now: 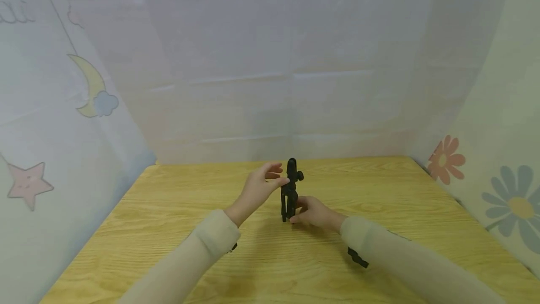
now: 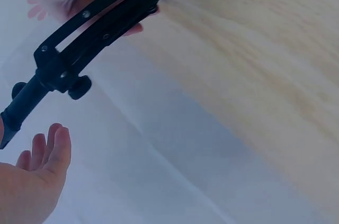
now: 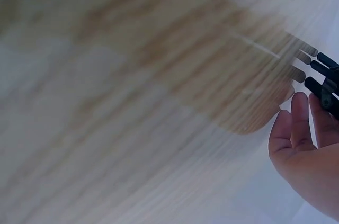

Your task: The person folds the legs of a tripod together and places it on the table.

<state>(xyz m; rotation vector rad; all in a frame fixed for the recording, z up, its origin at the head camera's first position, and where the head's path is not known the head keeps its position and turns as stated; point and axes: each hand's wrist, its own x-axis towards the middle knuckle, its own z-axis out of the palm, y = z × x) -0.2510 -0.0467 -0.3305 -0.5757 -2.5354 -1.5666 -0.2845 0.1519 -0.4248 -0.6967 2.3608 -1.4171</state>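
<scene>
A small black tripod (image 1: 291, 179) stands upright over the table, its legs folded together and a round knob on its side. My right hand (image 1: 316, 212) holds the legs low down; in the left wrist view the right thumb lies along one leg, with fingers behind. My left hand (image 1: 262, 186) is at the upper part, its thumb touching the post while the other fingers stay apart from it. The left wrist view shows those left fingers (image 2: 59, 150) loosely extended. Only the leg tips of the tripod (image 3: 326, 83) appear at the right wrist view's edge.
The wooden table (image 1: 190, 184) has visible grain and a reflection of the hand and legs. A pale sheet (image 1: 232, 83) hangs behind it, with patterned sheets at both sides. A dark piece (image 1: 357, 258) shows under the right sleeve.
</scene>
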